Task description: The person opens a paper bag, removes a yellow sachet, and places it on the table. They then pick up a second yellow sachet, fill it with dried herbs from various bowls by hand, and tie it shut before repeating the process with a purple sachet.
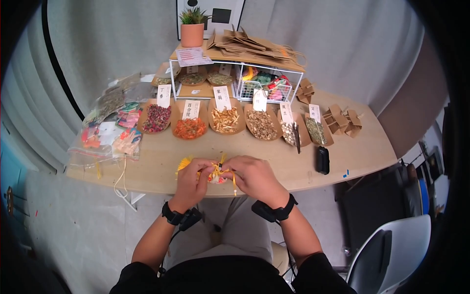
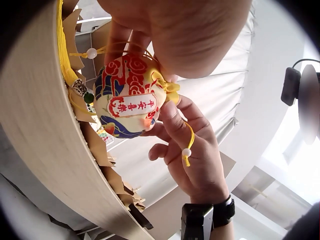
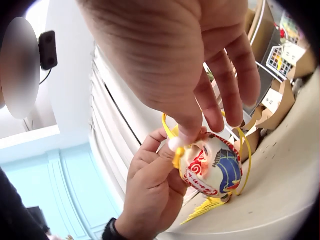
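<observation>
A small round sachet pouch [image 2: 125,85], cream with red and blue patterns, sits between both hands near the table's front edge. Yellow cord with white beads [image 2: 186,152] gathers its neck, and a yellow tassel [image 3: 207,206] with a green bead [image 2: 88,97] hangs from the other end. My left hand [image 1: 192,179] holds the pouch by its side and neck. Thumb and fingers of my right hand [image 1: 254,177] pinch the yellow cord at the neck, while its other fingers stretch out loosely in the right wrist view.
Kraft trays of dried flowers and herbs [image 1: 190,128] with label cards line the table [image 1: 161,169]. A dark pair of tweezers [image 1: 296,138] leans on one tray. Plastic bags [image 1: 105,130] lie left, a black case [image 1: 322,160] right. Behind stands a shelf [image 1: 205,62] under flat paper bags.
</observation>
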